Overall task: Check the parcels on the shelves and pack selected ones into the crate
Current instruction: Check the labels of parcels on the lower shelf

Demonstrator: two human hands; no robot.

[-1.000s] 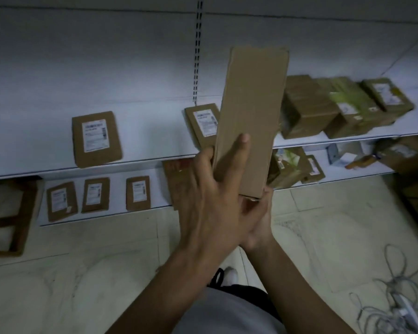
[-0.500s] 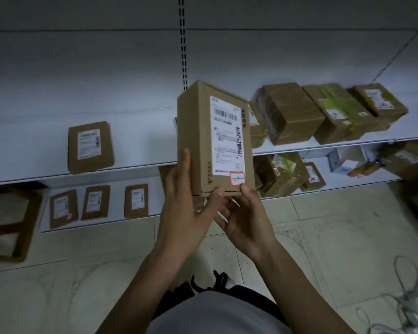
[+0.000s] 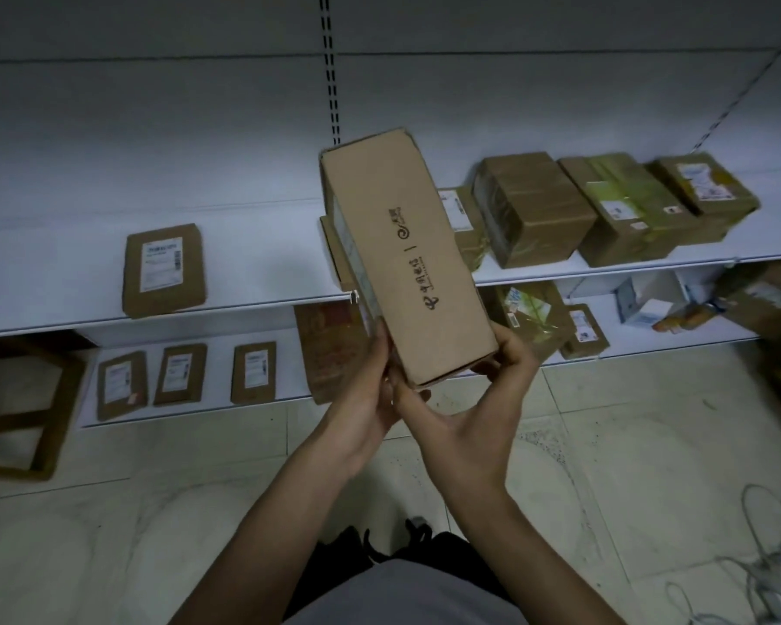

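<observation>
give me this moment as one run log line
phase: checking parcel | left hand: holds long cardboard box at lower end | right hand: same box | facing camera: printed-logo side | crate: not identified

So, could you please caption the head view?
Both hands hold a long brown cardboard box before white parcel shelves.

Dim, bluish light with dark vignetted corners, wide-angle bending at the edges, soft blur throughout.

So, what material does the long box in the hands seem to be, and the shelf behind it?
Long box: brown cardboard, matte, with folded edges and printed black marks. Shelf: probably painted metal, smooth white, with a slotted upright; the look leaves this open.
</observation>
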